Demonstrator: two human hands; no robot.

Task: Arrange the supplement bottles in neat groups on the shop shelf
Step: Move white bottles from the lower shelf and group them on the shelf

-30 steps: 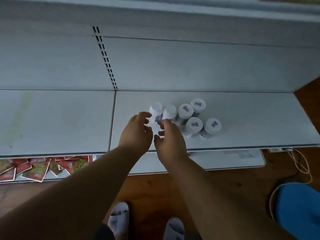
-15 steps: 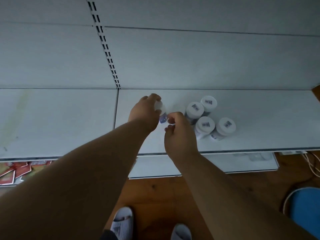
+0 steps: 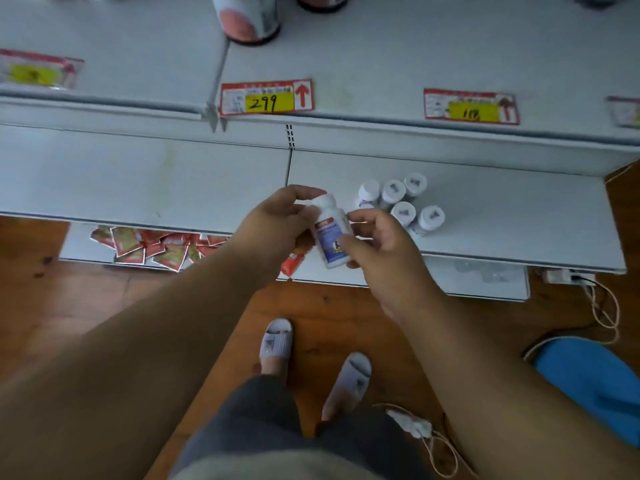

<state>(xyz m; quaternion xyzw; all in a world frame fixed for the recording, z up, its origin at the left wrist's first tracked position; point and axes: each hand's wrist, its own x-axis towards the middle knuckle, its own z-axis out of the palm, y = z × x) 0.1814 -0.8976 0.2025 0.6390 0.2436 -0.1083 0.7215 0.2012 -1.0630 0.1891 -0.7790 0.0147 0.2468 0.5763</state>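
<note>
One white bottle [image 3: 330, 233] is held above the shelf [image 3: 502, 216] edge, gripped near its cap by the left hand [image 3: 277, 225] and pinched at its label by the right hand [image 3: 377, 242]. Five bottles [image 3: 401, 202] are clustered upright on the shelf, apparently touching.

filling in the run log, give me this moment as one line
left hand: holds bottle cap end | right hand: holds bottle lower body | supplement bottle: lifted off shelf | five bottles: upright, grouped on shelf
</note>
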